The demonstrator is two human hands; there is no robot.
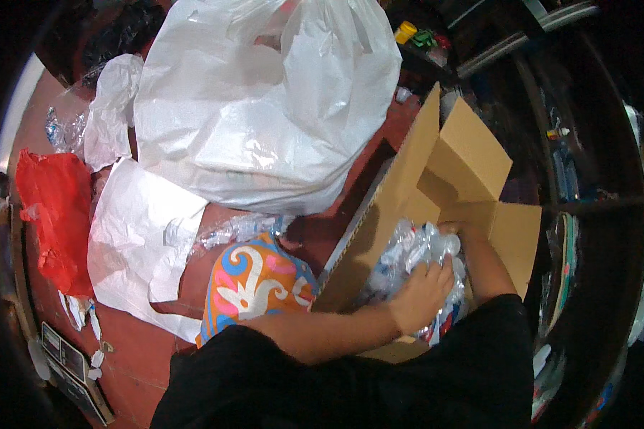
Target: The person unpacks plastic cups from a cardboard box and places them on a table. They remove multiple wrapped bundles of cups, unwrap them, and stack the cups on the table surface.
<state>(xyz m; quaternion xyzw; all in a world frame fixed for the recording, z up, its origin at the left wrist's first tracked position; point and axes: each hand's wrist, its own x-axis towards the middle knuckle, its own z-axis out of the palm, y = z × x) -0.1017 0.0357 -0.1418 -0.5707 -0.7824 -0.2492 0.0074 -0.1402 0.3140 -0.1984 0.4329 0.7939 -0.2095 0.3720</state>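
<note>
An open cardboard box [402, 204] stands before me on the right, its flaps raised. Inside lies a bundle of clear plastic-wrapped items [408, 252], with white, blue and red bits showing through; what they are is hard to tell. My left hand [424, 292] lies across the top of the bundle, its fingers on the plastic. Beyond it, at the bundle's far right side, my right hand [456, 229] reaches down inside the box. Its fingers are mostly hidden, so its grip does not show.
A large stuffed white plastic bag [257, 118] fills the upper middle. Left of the box is a patterned orange cushion [252, 284]. White sheeting [145, 236] and a red plastic bag [59, 225] lie on the red floor [134, 354]. Dark shelves [595, 206] line the right.
</note>
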